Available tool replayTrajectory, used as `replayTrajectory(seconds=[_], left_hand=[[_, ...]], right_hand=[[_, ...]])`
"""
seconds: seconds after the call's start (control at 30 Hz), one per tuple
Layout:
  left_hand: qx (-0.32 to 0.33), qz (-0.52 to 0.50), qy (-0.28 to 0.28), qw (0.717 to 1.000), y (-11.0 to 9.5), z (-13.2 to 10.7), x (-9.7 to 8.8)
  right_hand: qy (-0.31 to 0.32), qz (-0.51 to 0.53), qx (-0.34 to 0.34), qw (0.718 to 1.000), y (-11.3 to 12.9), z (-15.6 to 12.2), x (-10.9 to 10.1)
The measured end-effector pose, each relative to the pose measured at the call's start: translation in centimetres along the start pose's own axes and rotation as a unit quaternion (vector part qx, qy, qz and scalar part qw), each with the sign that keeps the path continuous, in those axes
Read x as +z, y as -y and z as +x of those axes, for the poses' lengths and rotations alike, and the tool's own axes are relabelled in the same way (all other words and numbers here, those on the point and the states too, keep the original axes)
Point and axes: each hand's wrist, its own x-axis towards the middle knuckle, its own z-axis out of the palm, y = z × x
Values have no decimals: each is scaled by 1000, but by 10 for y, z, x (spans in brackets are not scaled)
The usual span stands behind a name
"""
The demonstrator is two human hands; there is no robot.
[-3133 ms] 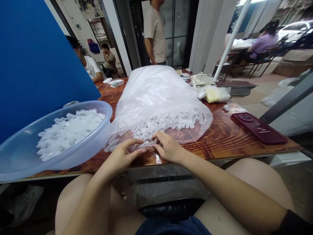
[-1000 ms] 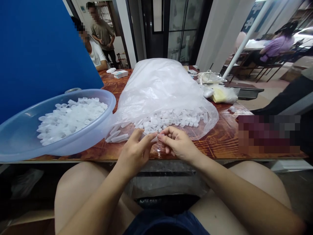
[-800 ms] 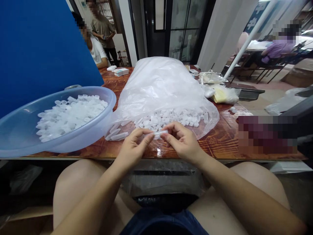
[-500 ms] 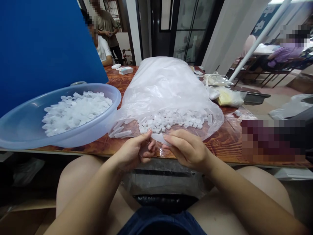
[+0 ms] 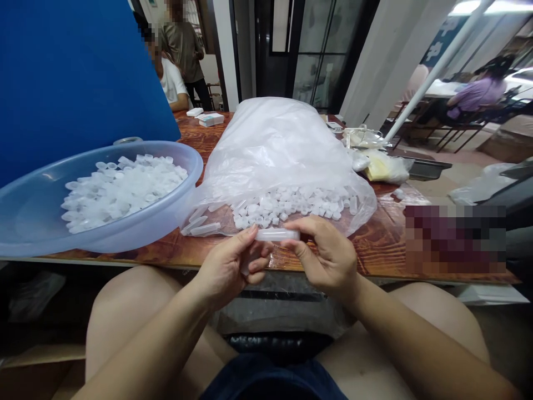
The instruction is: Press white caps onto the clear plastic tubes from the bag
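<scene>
Between my hands a translucent white plastic tube (image 5: pixel 271 235) lies level, just above the table's front edge. My left hand (image 5: pixel 237 261) is closed on its left end, thumb on top. Something whitish also shows in the left palm, partly hidden by the curled fingers. Thumb and forefinger of my right hand (image 5: pixel 327 253) pinch the tube's right end, which looks like a cap. Right behind the hands, many small white caps (image 5: pixel 287 204) lie in the mouth of a clear plastic bag (image 5: pixel 278 139). Several loose tubes (image 5: pixel 204 229) rest on its left edge.
A blue translucent basin (image 5: pixel 179 205) full of white tubes (image 5: pixel 125 191) stands at the left, before a blue panel (image 5: pixel 75 72). Plastic packets (image 5: pixel 378 164) lie at the right of the wooden table (image 5: pixel 375 253). People sit and stand farther back.
The tube has turned level and shows more fully between my hands. My right thumb and forefinger have shifted to pinch its right end. The view has swung slightly right.
</scene>
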Motion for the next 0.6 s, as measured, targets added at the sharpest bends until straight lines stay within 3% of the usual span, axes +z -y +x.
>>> replayTrajectory(seconds=[0.1,0.2,0.27,0.33,0.4,0.47,0.6], left_hand=[[119,98,-11,988,11,0,0],[217,255,-17,942,17,0,-5],[274,367,-25,889,16,-1,-8],[315,446,-35,837,12,-2,-8],[325,483,-39,812,9,-3,-7],[304,485,-30,819,8,-4,-5],[249,453,31,855,3,-5,-5]], right_hand=[[-17,122,205,971,5,0,4],[-28,298,384,874,6,2,6],[-39,366,446,816,6,5,7],[-41,400,483,778,5,7,7],[-34,425,499,755,3,8,7],[-28,447,486,751,0,9,9],[-7,479,411,776,-1,15,8]])
